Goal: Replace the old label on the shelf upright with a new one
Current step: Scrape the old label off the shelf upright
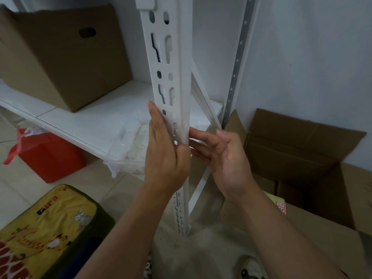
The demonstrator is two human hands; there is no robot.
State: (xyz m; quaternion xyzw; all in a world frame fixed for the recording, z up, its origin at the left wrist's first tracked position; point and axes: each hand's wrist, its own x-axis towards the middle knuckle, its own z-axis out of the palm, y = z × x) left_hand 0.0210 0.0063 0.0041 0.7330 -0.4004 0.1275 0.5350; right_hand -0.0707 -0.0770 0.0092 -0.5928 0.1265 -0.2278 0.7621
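Observation:
The white slotted shelf upright stands in the middle of the view. A translucent strip of label or tape lies over its front face at mid height. My left hand is flat against the upright's left side, fingers stretched upward along the edge and thumb pressing on the front face just below the strip. My right hand is at the upright's right edge, its fingertips touching the edge beside the strip, the other fingers loosely curled. Neither hand holds a separate object that I can see.
A white shelf board carries a closed cardboard box. Below it lie a clear plastic tray and a red box. An open cardboard box stands at the right, a yellow cushion at lower left.

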